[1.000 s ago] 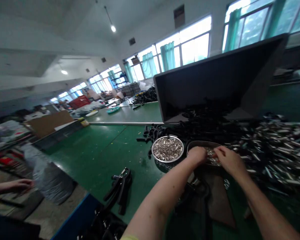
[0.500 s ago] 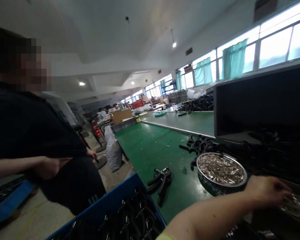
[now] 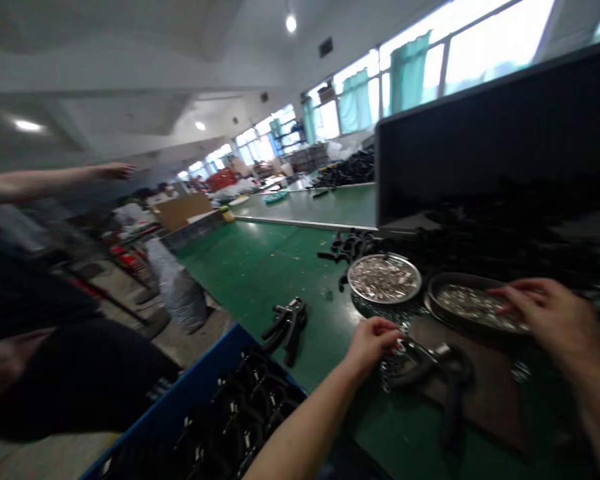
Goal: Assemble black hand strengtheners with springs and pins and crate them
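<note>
My left hand (image 3: 374, 343) pinches the near metal end of a black hand grip strengthener (image 3: 457, 393), which is over a brown board (image 3: 500, 407) on the green table. Exactly where the fingertips meet it is blurred. Above a dark round pan (image 3: 431, 300) of small metal parts, my right hand (image 3: 555, 317) has its thumb and fingertips drawn together; whatever is between them is too small to make out. A silver-rimmed bowl (image 3: 350, 285) heaped with small metal pins stands left of the pan. Another black hand grip strengthener (image 3: 287, 327) lies to the left.
A blue crate (image 3: 215, 357) full of black grips is at the near left. More black handles (image 3: 353, 243) are piled behind the bowl, beside a large dark panel (image 3: 500, 140). A person (image 3: 35, 320) stands at the left with an arm stretched out.
My view has turned right. One hand was over the metal parts; now both hands show, with a grip strengthener at the left one. The other person has raised an arm.
</note>
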The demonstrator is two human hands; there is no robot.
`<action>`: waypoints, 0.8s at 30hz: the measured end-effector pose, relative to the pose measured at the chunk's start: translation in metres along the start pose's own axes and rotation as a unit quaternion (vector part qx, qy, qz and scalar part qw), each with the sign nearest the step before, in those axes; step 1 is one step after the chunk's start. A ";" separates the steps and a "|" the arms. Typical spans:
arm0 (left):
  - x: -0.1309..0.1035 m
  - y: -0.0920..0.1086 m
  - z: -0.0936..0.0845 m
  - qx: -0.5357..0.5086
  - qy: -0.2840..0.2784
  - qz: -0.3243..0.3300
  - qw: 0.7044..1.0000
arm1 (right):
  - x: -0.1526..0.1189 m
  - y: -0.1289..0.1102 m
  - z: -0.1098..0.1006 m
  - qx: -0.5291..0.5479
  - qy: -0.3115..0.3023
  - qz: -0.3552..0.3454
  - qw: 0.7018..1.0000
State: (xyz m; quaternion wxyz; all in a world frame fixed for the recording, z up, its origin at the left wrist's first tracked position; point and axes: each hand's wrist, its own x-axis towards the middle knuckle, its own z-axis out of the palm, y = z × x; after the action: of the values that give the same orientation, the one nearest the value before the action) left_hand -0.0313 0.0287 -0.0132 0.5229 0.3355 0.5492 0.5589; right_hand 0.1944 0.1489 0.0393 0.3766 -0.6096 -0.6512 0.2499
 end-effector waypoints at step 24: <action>-0.023 -0.019 0.003 0.026 -0.078 -0.051 0.995 | -0.041 0.013 0.035 -0.022 -0.275 -0.123 0.953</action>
State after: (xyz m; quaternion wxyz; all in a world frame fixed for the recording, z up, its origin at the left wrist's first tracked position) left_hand -0.0190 0.0052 -0.0264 0.5829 0.3632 0.5376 0.4892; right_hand 0.1732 0.1148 0.0010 0.1974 -0.4407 -0.8048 0.3451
